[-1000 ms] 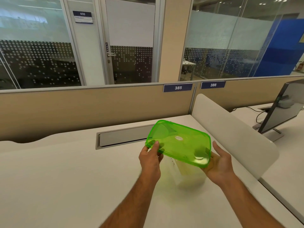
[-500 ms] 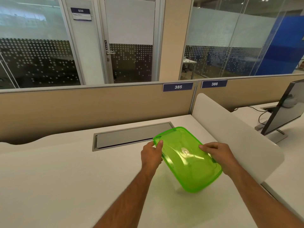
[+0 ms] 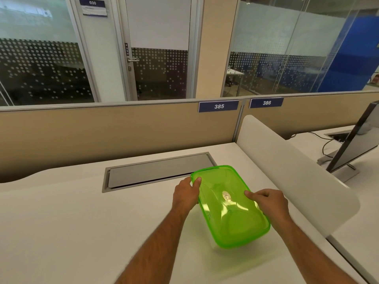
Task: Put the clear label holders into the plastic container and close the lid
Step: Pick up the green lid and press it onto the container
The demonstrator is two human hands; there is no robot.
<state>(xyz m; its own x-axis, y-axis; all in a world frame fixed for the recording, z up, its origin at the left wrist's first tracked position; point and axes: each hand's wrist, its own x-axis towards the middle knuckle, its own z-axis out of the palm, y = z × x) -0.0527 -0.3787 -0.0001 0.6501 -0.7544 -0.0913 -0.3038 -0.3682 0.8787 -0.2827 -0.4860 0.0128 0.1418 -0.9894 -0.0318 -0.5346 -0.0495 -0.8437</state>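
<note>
— White desk in an open office, beige partition behind it, with glass walls and a door beyond. Where's the container?

— At about four o'clock from the middle of the view, on the desk near its right edge. The green lid covers it, so the plastic container beneath barely shows; I can't make out its walls or the label holders inside.

— And the hands?

— One on each side. The left hand sits at the lid's ten o'clock corner, thumb on top of the rim, fingers curled down the side, so it is clamped on that edge. The right hand lies at the lid's three o'clock side, fingers bent and pressing down on the top surface. Whether it grips the rim too, I can't tell.

— Anything nearby?

— A grey cable hatch at eleven o'clock from the lid, just beside the left hand. A monitor stands on the next desk at two o'clock, well apart, past a white divider.

— What changed from a second ago?

— Then the lid was held up in the air, tilted, with the pale container visible under it. Half a second ago it had come down over the box. Now it lies a little flatter, with both hands in nearly the same places.
</note>
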